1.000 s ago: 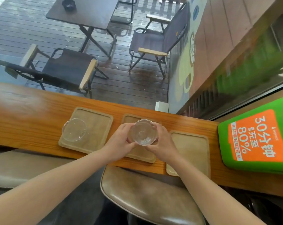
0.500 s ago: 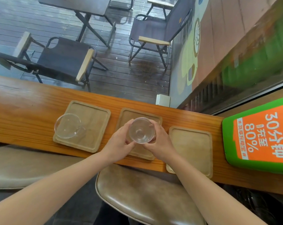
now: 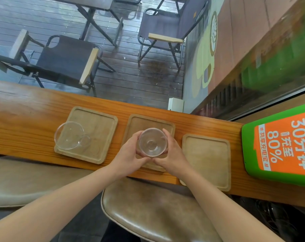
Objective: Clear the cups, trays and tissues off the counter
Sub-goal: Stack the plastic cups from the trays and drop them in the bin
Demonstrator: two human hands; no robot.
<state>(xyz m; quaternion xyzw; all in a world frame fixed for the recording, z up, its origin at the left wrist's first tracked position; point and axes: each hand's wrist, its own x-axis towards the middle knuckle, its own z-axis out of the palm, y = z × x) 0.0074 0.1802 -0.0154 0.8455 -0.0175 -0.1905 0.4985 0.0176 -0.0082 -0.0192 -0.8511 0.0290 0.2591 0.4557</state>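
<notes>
A clear glass cup is cupped between both hands over the middle wooden tray. My left hand wraps its left side and my right hand wraps its right side, thumbs nearly meeting below it. A second clear glass cup with a handle stands on the front left corner of the left wooden tray. The right wooden tray carries nothing and overhangs the counter's near edge. I see no tissues.
The wooden counter runs left to right under a window. A green and orange box sits at its right end. A small white block stands at the far edge. Padded stools are below the near edge.
The view has tilted slightly, shifting everything in frame. Both hands keep holding the cup over the middle tray, with almost no movement relative to it.
</notes>
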